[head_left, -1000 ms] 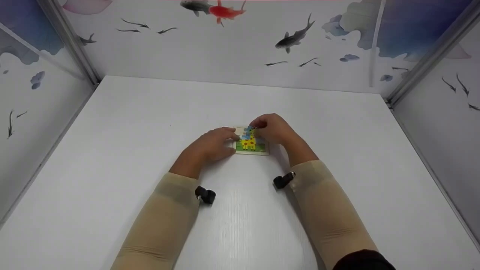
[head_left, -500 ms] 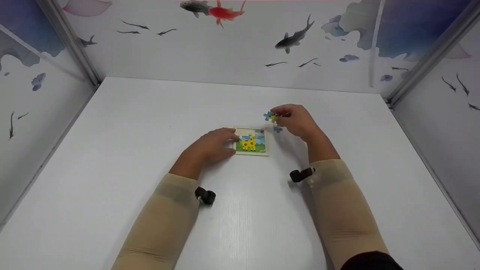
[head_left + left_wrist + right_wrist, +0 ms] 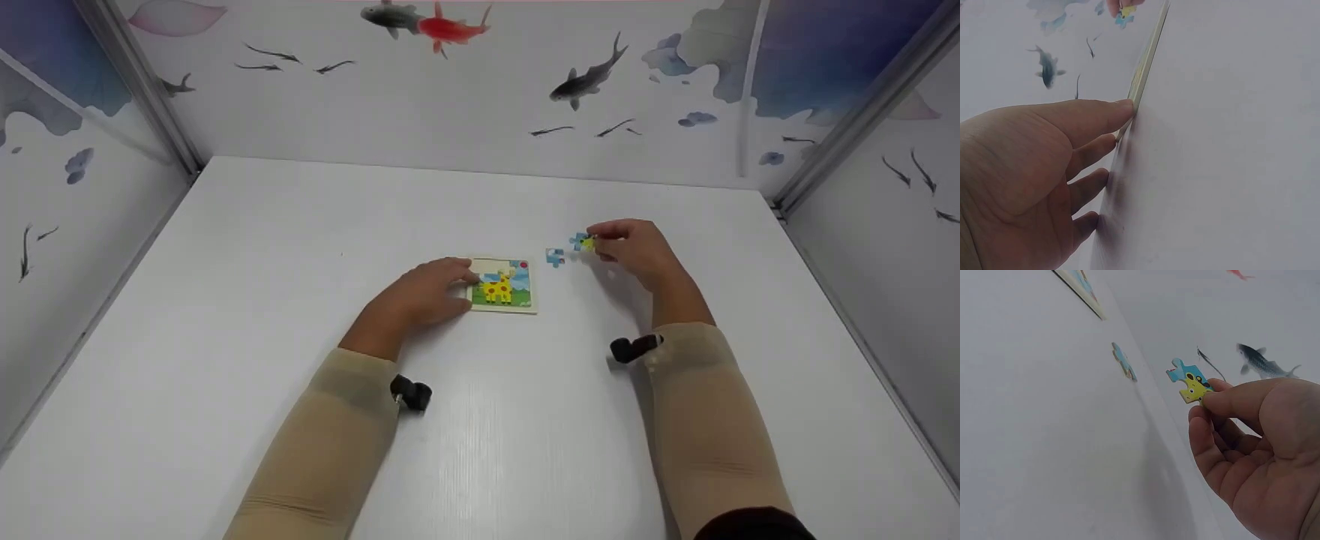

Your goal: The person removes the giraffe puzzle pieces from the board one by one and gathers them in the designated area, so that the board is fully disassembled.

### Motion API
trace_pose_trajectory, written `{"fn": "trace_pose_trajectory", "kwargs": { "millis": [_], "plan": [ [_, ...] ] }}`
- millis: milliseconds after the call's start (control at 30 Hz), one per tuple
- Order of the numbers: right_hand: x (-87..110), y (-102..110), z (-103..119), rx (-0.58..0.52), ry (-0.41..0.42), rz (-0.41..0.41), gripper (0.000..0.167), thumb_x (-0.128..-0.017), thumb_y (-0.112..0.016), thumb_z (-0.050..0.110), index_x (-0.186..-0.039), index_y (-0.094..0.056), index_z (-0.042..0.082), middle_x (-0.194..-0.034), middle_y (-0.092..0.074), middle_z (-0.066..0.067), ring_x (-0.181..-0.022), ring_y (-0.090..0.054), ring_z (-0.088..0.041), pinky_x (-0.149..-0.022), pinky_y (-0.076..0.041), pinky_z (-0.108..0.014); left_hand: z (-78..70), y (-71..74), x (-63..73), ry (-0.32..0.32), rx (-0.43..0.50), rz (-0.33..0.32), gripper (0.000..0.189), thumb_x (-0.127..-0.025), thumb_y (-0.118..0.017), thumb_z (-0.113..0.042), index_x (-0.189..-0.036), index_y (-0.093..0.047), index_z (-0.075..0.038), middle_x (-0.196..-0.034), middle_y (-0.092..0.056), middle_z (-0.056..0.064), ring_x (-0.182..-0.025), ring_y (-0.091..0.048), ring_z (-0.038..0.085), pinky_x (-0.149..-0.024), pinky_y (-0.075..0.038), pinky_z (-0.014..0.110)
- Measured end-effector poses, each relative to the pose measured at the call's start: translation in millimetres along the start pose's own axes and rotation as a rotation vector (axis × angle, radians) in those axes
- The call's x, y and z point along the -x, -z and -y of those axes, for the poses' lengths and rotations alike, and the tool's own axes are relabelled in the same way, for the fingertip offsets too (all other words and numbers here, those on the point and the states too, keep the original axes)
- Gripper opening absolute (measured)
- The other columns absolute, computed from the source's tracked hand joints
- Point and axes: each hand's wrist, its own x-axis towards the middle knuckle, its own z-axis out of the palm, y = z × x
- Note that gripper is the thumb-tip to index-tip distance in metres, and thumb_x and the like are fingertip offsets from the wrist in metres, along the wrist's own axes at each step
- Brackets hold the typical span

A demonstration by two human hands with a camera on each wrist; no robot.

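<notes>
My left hand (image 3: 425, 293) rests at the left side of a small wooden jigsaw puzzle board (image 3: 534, 285) with a giraffe picture. Its thumb and fingertips touch the board's edge, the fingers fairly straight; the left wrist view shows the board (image 3: 1151, 53) edge-on beside the thumb. Bare wood shows in the board's upper left part. Right of the board, my right hand (image 3: 637, 249) pinches a puzzle piece (image 3: 1190, 385), blue with a yellow giraffe head, between thumb and fingers, raised off the table. A second blue puzzle piece (image 3: 555, 257) lies flat between board and right hand.
The white table (image 3: 480, 420) is bounded by a back wall (image 3: 480, 112) and side walls printed with fish and lotus. Small black cameras (image 3: 411, 392) sit at both wrists.
My right hand has lifted the giraffe-head piece off the board and carried it right, past the loose blue piece, which has come into sight. The left hand has stayed on the board.
</notes>
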Motion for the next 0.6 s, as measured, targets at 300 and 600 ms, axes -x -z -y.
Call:
{"fn": "trace_pose_trajectory", "kwargs": {
  "millis": [300, 600],
  "plan": [
    [0.9, 2.2, -10.8, 0.008, -0.049, 0.001, 0.032, -0.109, -0.063, 0.023, -0.14, -0.07, 0.02, -0.144, -0.062, -0.007, -0.117, -0.061, -0.024, -0.102, -0.056, -0.034, -0.4, 0.0, -0.1, -0.005, -0.014, 0.001, 0.05, -0.105, -0.063, -0.034, -0.154, -0.058, -0.03, -0.176, -0.033, -0.009, -0.168, -0.022, 0.024, -0.137, -0.02, 0.051],
    [2.4, 1.7, -13.6, 0.03, -0.055, -0.033, 0.036, -0.107, -0.066, 0.024, -0.143, -0.066, 0.016, -0.138, -0.065, -0.011, -0.114, -0.066, -0.023, -0.097, -0.059, -0.03, 0.5, -0.3, -0.4, -0.015, -0.009, 0.006, 0.05, -0.105, -0.062, -0.033, -0.154, -0.058, -0.029, -0.176, -0.033, -0.009, -0.168, -0.021, 0.023, -0.138, -0.02, 0.05]
  ]
}}
